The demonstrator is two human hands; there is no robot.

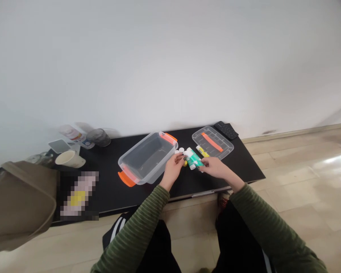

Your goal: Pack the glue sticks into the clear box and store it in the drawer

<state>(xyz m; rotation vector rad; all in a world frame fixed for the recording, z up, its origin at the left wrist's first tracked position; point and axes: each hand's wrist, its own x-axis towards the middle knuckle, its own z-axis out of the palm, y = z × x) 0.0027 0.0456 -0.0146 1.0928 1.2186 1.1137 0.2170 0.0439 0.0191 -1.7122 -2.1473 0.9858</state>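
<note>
Nearest, sitting low behind the black table, with dark trousers and green striped sleeves filling the bottom of the view. Reaching both arms forward over the table's near edge, towards its middle.

Curling the left hand inward, fingertips pointing at the white-capped ends of a small cluster of tubes; touching them, it seems, though telling a real grip from a mere touch is not possible at this size. Pinching the right hand on the near end of the green tube, thumb and fingers closed together around it, and holding that tube just above or on the tabletop between the two hands, white cap pointing away.

Lying just beyond, a yellow tube, beside the green one and near the edge of the clear lid. Sitting close by the left fingertips, two small white caps, hard to say whether loose or on tubes.

Standing directly left of the left hand, the clear box with orange handles at both ends, open-topped, slanting across the table. Resting flat to the right and a little farther, the lid with its orange strip. Lying beyond that at the far corner, a black keypad.

Crowding the far left end: a pale mug, a dark glass jar, and an olive bag hanging over the near left corner. Rising behind everything, a plain white wall.
</note>
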